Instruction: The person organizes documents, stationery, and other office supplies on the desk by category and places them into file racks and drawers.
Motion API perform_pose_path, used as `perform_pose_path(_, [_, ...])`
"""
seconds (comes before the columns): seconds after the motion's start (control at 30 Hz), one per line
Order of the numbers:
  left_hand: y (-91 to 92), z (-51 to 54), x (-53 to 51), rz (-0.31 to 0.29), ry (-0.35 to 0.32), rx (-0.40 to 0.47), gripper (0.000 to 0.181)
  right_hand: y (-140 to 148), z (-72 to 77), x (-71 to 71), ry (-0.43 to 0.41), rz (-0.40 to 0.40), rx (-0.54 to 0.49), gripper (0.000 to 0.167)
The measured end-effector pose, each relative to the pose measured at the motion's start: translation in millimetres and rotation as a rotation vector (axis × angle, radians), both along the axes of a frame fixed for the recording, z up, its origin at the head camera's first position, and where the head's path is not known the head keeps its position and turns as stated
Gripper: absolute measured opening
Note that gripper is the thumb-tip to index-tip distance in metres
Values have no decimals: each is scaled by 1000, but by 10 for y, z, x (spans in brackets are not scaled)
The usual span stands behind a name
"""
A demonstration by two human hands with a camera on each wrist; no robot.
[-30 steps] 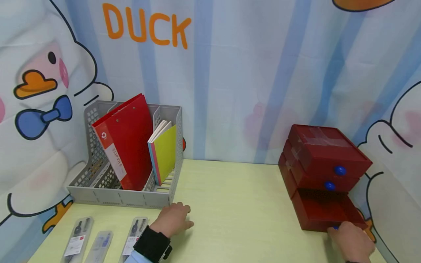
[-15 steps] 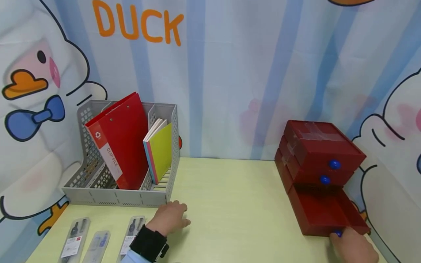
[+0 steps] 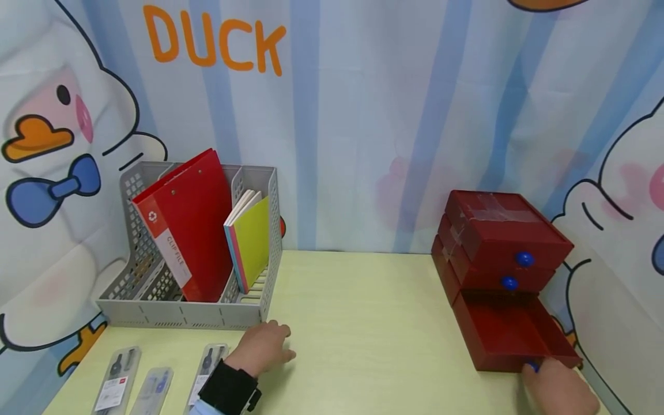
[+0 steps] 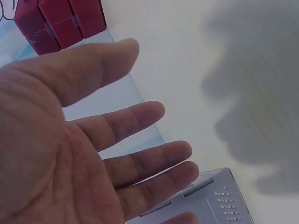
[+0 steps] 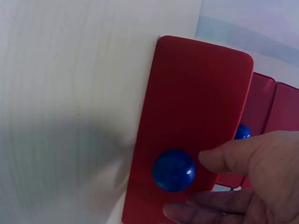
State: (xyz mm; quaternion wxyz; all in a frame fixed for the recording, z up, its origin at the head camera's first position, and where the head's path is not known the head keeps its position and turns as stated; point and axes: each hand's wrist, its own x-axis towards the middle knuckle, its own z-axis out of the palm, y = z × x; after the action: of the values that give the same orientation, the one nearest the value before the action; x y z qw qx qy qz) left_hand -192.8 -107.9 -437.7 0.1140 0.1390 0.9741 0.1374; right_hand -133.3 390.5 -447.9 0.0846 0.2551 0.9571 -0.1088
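A red three-drawer box (image 3: pixel 510 216) stands at the right of the table, with its bottom drawer (image 3: pixel 493 362) pulled out. At this drawer's blue knob (image 5: pixel 174 170) is my right hand (image 3: pixel 560 387). The right wrist view shows thumb and fingers spread around the knob, with a small gap to it; any contact is hard to judge. My left hand (image 3: pixel 263 348) hovers over the table with relaxed, parted fingers and holds nothing. It is just in front of the right corner of a grey perforated file rack (image 3: pixel 181 314).
The rack holds a red clip file (image 3: pixel 194 230) and several thin books (image 3: pixel 254 245). Clear plastic cases (image 3: pixel 116 380) with stationery lie at the front left, one partly behind the left wrist. A duck-print curtain (image 3: pixel 353 127) hangs at the table's back edge.
The bottom drawer has come farther out towards me, and the right hand moved with it. My left hand has kept its place. The head view has shifted slightly.
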Motion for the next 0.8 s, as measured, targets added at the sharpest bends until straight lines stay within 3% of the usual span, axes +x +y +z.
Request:
perform_pose_path(0.2, [-77,-13,74,8,-12,11,37,-119,128,-38,27,-37,48,37])
perform_pose_path(0.37, [-161,-44,120,47,-79,13,36,-337,272,-119,36,-19,94,48])
perform_pose_path(0.5, [-221,-72,160,70,-127,4,36,-602,355,-168,71,62,106,59])
perform_pose_path(0.63, [-271,-100,206,73,-131,-2,36,-937,393,-218,115,183,95,66])
perform_pose_path(0.8, [-318,-118,275,84,-141,4,39,-1413,340,-228,211,373,74,59])
